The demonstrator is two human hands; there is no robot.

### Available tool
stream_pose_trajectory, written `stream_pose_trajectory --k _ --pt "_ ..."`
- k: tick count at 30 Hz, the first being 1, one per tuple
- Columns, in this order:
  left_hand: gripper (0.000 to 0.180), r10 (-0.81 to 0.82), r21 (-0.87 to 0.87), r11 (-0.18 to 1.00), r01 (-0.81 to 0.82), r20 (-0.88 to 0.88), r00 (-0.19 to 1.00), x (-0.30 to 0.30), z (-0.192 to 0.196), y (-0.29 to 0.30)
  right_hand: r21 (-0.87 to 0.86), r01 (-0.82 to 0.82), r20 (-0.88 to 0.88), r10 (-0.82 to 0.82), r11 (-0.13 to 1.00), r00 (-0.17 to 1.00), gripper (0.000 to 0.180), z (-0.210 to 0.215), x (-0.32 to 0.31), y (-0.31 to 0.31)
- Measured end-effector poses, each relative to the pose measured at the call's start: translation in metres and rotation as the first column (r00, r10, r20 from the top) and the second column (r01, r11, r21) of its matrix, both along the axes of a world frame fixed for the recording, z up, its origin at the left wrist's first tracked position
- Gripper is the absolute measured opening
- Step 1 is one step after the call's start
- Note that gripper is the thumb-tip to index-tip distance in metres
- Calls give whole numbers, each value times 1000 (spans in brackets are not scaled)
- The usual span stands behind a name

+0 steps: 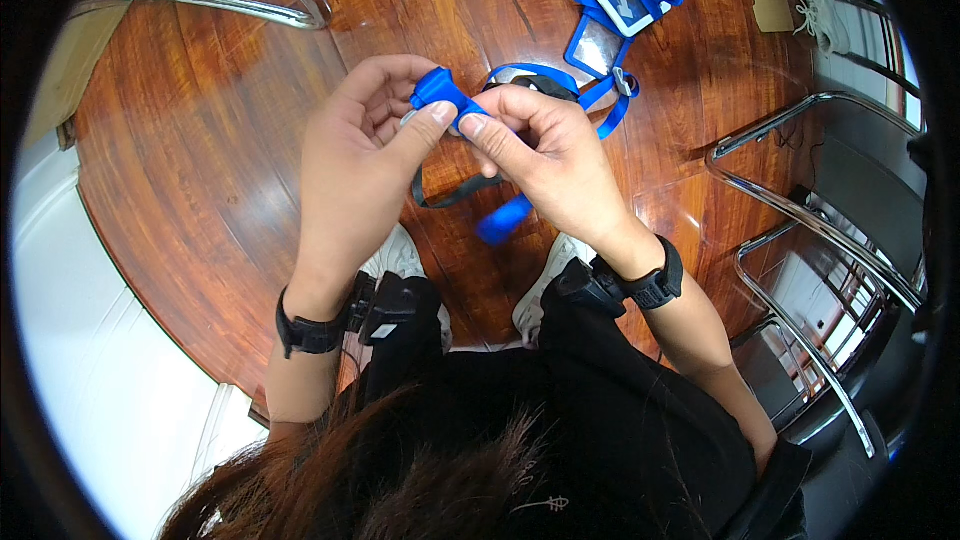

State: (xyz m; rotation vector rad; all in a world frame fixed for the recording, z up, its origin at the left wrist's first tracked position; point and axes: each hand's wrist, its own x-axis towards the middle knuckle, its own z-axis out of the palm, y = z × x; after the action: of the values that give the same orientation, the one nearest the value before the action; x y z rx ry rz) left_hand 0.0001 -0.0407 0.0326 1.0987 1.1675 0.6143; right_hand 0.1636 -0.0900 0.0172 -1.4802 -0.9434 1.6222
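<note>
A blue lanyard strap point(440, 88), bunched into a folded bundle, is pinched between my two hands. My left hand point(375, 125) grips the bundle with thumb and fingers from the left. From the right, my right hand point(535, 135) presses its thumb on the same strap, close to the left thumb. Below the right hand a loose blue end point(505, 220) hangs, somewhat blurred. Fingers hide the underside of the bundle. Beyond the right hand, a blue lanyard point(612, 100) with a metal clip and a black strap point(440, 198) lie on the floor.
On the wooden floor point(200, 160) at the far right, a white-framed badge holder point(630, 2) lies by a blue-edged one point(597, 46). Chrome-framed chairs point(800, 205) stand at the right. Another chrome tube frame point(270, 10) is at the far left. My white shoes point(545, 285) are below.
</note>
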Motion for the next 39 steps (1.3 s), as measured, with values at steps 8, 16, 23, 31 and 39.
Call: stream_pose_trajectory --k 8,16,23,31,39 --pt "22 62 382 924 25 -213 975 15 -11 -14 35 79 37 -80 996 996 19 -3 -1 -4" --pt "23 127 557 830 33 -247 961 20 -19 -22 64 159 66 -163 985 984 16 -5 -9 -12" --pt "24 166 408 909 -92 -152 974 17 -27 -29 290 49 316 -144 956 938 13 -6 -13 -13" --pt "26 104 680 718 149 -315 943 24 -38 -31 176 116 260 -160 978 952 18 -12 -7 -17" --pt "24 9 533 845 31 -72 997 22 -31 -31 107 254 129 -267 961 955 27 -7 -2 -16"
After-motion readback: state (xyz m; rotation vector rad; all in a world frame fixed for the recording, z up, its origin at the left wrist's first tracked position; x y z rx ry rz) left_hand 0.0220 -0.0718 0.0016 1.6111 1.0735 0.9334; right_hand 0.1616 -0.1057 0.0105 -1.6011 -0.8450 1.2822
